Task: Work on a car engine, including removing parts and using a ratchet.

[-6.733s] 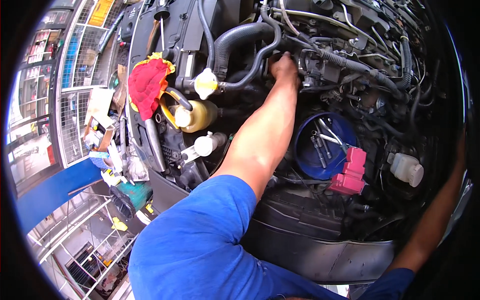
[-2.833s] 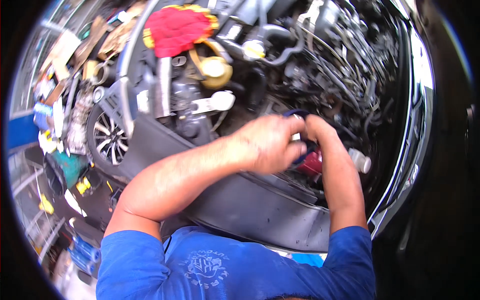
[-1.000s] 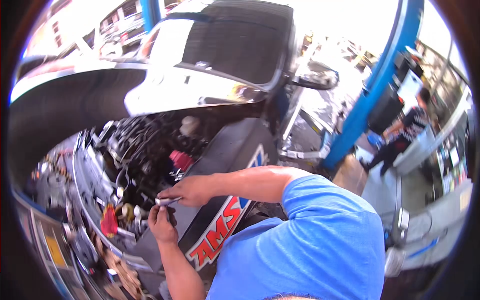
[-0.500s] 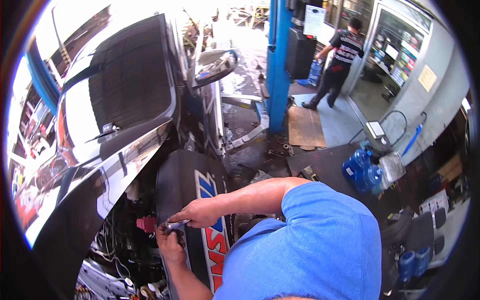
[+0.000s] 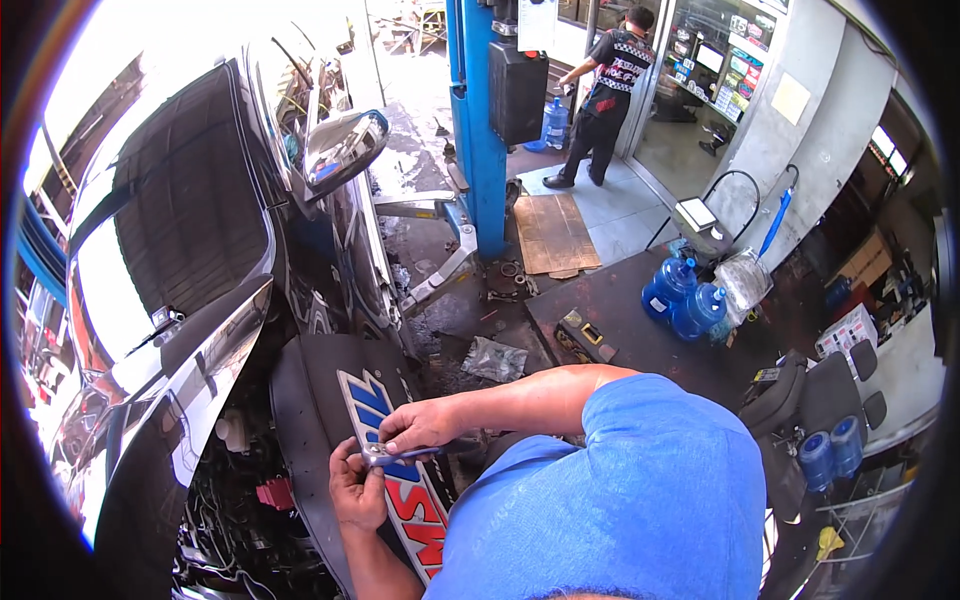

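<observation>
A metal ratchet wrench (image 5: 405,455) lies between my hands above the black fender cover (image 5: 310,395), its round head at the left and its handle to the right. My right hand (image 5: 425,425) rests over the ratchet, fingers closed at its head and upper handle. From below, my left hand (image 5: 358,492) closes its fingers and thumb around the head end. Whether a socket is fitted there, the fingers hide. Beside the cover is the open engine bay (image 5: 240,520), with a dark red part (image 5: 277,493) in it.
The car's raised hood (image 5: 110,470) and side mirror (image 5: 345,150) stand at the left. A blue lift post (image 5: 480,140) rises behind. Another person (image 5: 605,95) stands by the glass door. Blue water bottles (image 5: 698,310), a toolbox (image 5: 587,335) and a plastic bag (image 5: 494,358) lie around.
My hands and the ratchet have moved back from the engine-side edge, over the printed part of the cover. More of the handle shows now. The whole view has turned rightward.
</observation>
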The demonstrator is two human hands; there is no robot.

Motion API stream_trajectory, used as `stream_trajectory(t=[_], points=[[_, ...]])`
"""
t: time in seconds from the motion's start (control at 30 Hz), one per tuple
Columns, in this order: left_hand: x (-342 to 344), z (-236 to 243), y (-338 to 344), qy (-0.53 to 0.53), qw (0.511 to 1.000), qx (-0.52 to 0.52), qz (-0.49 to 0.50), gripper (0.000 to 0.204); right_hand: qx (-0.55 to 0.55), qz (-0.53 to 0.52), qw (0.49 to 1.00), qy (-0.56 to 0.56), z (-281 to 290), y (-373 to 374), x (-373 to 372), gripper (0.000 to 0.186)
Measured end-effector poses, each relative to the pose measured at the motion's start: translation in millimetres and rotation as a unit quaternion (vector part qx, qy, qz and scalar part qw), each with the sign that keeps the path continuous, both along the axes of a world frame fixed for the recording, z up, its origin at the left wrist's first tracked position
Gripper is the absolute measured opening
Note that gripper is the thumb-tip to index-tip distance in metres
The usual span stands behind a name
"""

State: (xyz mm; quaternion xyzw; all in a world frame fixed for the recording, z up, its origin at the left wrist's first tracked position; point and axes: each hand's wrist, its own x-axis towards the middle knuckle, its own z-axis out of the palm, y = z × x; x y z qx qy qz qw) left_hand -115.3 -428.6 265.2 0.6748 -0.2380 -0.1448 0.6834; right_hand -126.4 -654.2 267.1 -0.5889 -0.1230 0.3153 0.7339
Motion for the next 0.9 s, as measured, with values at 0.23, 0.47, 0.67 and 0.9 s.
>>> stream_trajectory(t=[0.23,0.47,0.67,0.9], points=[[4.9,-7.4,-23.5,-0.015,0.993,0.076,0.093,0.023,0.038,-0.028,0.999,0.021,-15.6,-31.1,15.3,0.023],[28.4,-18.8,-52.3,0.168,0.978,-0.121,0.007,0.021,0.077,-0.027,0.996,0.048,-28.6,-60.3,37.6,0.022],[34.4,-35.6,-86.0,0.152,0.987,-0.012,0.043,0.017,0.099,-0.074,0.992,0.036,-51.6,-89.8,16.4,0.022],[22.3,-42.4,-121.3,0.161,0.973,-0.098,-0.131,0.013,0.111,-0.205,0.968,0.094,-57.6,-112.1,-52.4,0.021]])
